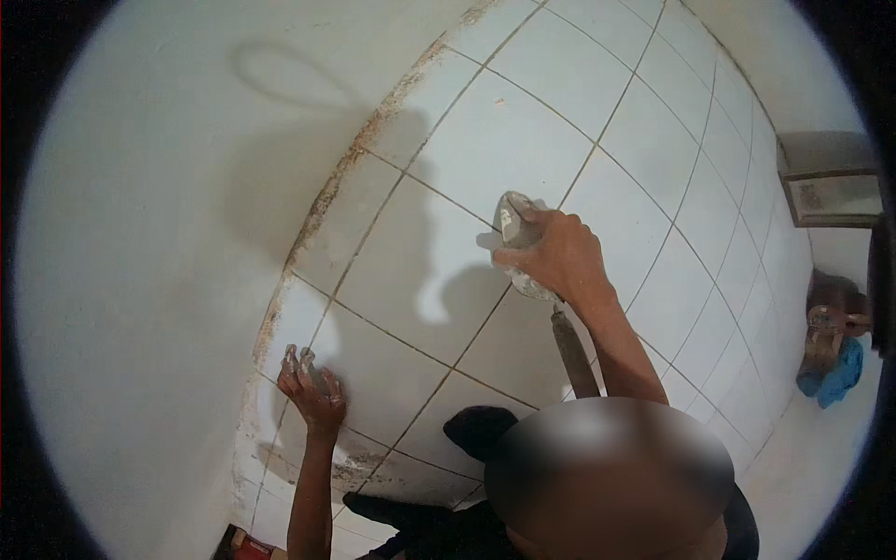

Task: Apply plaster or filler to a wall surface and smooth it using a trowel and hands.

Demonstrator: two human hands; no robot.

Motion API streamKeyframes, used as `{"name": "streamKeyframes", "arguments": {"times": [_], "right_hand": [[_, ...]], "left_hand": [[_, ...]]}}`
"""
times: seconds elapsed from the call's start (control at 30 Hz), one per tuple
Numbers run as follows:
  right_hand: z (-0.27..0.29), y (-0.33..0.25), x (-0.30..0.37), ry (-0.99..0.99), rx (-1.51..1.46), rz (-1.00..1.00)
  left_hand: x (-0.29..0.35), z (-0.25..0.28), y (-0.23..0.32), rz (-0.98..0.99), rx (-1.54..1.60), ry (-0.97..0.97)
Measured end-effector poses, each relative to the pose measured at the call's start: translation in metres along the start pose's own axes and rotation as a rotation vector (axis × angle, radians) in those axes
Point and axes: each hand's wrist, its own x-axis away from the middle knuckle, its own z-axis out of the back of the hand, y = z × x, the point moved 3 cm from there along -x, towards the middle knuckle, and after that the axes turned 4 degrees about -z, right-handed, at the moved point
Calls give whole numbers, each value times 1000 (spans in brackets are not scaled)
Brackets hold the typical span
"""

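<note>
My right hand (560, 257) is closed on the paste-smeared, rounded blade of a trowel (519, 210) lying on the white tiled floor (541, 121). Thumb and fingers rest on either side of the blade. Its long dark handle (573, 355) points back toward me beside my right forearm. Farther left, close to the foot of the wall, my left hand (315, 390) has its fingers stretched out and slightly apart. Grey wet paste coats those fingers; whether they touch the tiles I cannot tell.
A rough, crumbly brown strip (322, 201) runs between the tiles and the pale wall (149, 243). My dark footwear (481, 431) is on the tiles. At the far right stand a framed box-like thing (833, 198) and brown objects with a blue bag (843, 373). A dark red box (250, 546) shows bottom left.
</note>
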Motion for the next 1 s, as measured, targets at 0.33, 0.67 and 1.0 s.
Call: {"name": "streamKeyframes", "arguments": {"times": [0.33,0.67,1.0], "right_hand": [[-8,-4,5,77,-70,62],[-14,3,6,98,-79,26],[-8,2,-7,74,-80,-21]], "left_hand": [[1,-2,-1,-34,-37,1],[-4,0,2,-6,-16,-16],[-6,0,4,4,-20,-45]]}}
